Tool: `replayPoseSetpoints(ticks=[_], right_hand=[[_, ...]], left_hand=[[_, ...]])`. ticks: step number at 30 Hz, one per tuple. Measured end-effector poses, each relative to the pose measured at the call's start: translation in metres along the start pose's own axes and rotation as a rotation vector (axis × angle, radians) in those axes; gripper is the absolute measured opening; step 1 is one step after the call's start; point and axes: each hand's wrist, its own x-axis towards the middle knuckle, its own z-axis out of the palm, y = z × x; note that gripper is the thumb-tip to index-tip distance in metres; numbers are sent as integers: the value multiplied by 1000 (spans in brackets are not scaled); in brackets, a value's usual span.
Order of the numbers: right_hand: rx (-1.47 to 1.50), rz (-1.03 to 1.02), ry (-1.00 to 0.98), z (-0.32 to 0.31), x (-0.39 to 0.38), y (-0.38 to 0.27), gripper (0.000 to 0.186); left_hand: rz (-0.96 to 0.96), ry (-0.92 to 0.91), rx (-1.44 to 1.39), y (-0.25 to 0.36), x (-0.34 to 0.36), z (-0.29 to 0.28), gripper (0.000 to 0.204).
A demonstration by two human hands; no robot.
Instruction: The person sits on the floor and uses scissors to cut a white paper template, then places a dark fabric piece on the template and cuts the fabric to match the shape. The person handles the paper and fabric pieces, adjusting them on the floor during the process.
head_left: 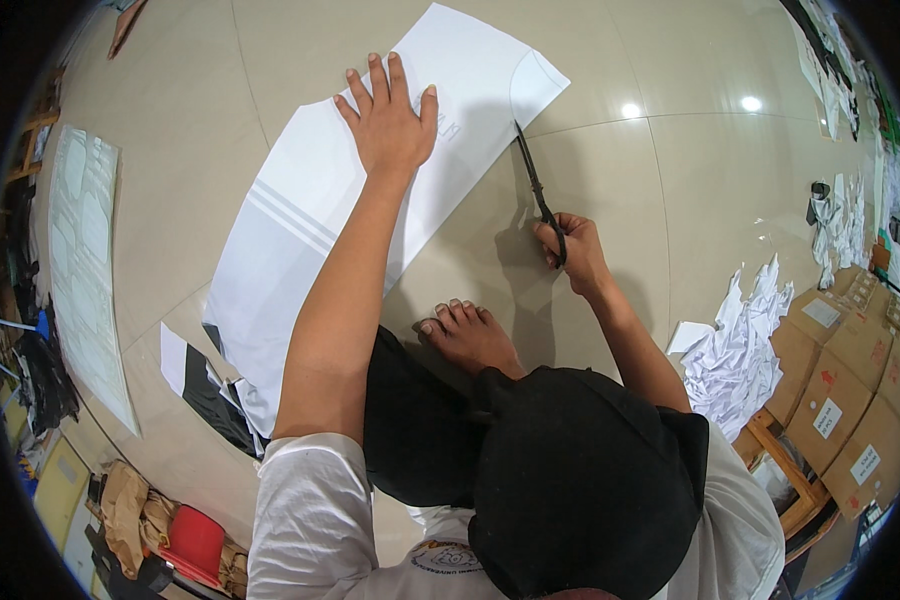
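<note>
A large white sheet [475,65] with grey bands and faint markings lies diagonally on the tiled floor. My left hand [388,128] rests flat on it, fingers spread. My right hand [570,250] grips the handles of black scissors [534,180], whose tips are at the sheet's right edge, by a curved drawn line near its upper end. My bare foot [470,338] is on the floor between my arms, below the sheet. Black-and-white pieces [220,410] lie beside the sheet's lower left end, partly hidden.
A long pale panel [80,260] lies at the left. Cardboard boxes [830,400] and piles of white scraps [745,350] line the right. A red object [192,540] and crumpled brown paper [125,500] are at the lower left. My black-clad legs [580,460] fill the bottom middle.
</note>
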Motion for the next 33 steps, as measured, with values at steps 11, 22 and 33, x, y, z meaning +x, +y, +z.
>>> replayPoseSetpoints(ticks=[11, 22, 33], right_hand=[[-15, -7, -13, -1, 1, 6, 26], [-1, 26, 9, 8, 2, -8, 33], [39, 32, 1, 11, 11, -13, 33]], left_hand=[[-5, -17, 0, 2, 1, -1, 79], [-2, -9, -4, 1, 0, -3, 78], [-4, -14, 0, 2, 0, -2, 78]])
